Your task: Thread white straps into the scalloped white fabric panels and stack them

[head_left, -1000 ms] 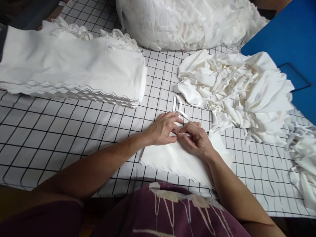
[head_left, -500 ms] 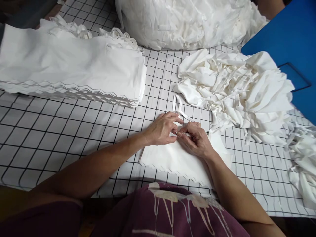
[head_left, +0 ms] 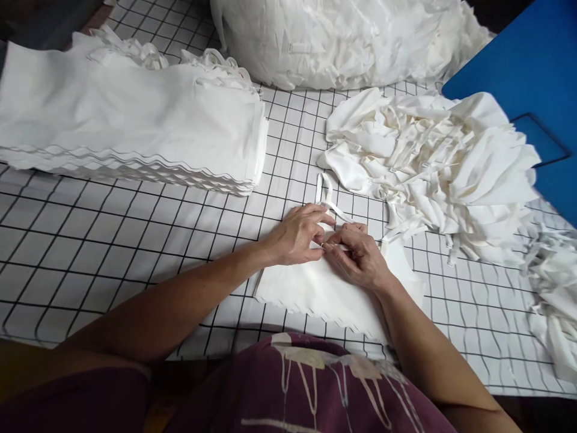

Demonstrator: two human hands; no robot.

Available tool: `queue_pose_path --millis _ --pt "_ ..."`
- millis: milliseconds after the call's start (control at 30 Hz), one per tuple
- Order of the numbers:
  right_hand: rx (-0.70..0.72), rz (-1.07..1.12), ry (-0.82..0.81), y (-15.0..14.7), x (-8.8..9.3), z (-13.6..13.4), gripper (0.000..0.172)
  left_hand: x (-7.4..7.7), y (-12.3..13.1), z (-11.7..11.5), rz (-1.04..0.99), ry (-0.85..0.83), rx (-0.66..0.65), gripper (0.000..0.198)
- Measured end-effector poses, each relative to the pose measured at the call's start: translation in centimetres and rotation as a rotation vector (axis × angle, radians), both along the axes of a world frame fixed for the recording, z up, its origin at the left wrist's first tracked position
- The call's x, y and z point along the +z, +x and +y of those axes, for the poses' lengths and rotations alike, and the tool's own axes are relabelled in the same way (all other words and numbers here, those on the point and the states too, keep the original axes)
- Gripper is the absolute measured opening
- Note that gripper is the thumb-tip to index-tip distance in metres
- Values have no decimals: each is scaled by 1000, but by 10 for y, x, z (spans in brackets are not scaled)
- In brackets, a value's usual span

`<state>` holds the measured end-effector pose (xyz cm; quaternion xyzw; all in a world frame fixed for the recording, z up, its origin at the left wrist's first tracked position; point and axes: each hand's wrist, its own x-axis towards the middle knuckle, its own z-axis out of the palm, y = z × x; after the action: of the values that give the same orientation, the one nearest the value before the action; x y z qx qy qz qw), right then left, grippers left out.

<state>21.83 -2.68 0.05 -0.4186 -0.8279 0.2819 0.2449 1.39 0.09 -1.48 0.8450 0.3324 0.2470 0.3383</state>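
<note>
In front of me a white strappy garment (head_left: 311, 288) with a scalloped hem lies spread on the checked cloth. Its thin strap (head_left: 338, 211) loops away beyond my fingers. My left hand (head_left: 300, 234) rests over the garment's upper edge, thumb and fingers pinched on the white fabric. My right hand (head_left: 358, 252) meets it fingertip to fingertip, pinching the garment at the same spot. A small bit shows between the fingertips, too small to make out.
A flat stack of white garments (head_left: 135, 120) lies at the left. A heap of crumpled white garments (head_left: 433, 156) sits at the right, with another pile (head_left: 556, 288) by the edge. Behind are a stuffed clear bag (head_left: 338, 42) and a blue panel (head_left: 523, 54). Checked cloth (head_left: 148, 240) covers the table.
Both hands stay almost still at the same spot on the garment. The right fingertips have shifted only very slightly.
</note>
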Motion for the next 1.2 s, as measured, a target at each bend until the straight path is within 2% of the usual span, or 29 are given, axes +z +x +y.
queue_pose_path --millis 767,1200 --pt "-28 18 -44 -1 0 -2 13 -2 0 0 -4 15 -4 14" --pt "13 -43 25 1 3 -2 12 -2 1 1 11 20 -1 12"
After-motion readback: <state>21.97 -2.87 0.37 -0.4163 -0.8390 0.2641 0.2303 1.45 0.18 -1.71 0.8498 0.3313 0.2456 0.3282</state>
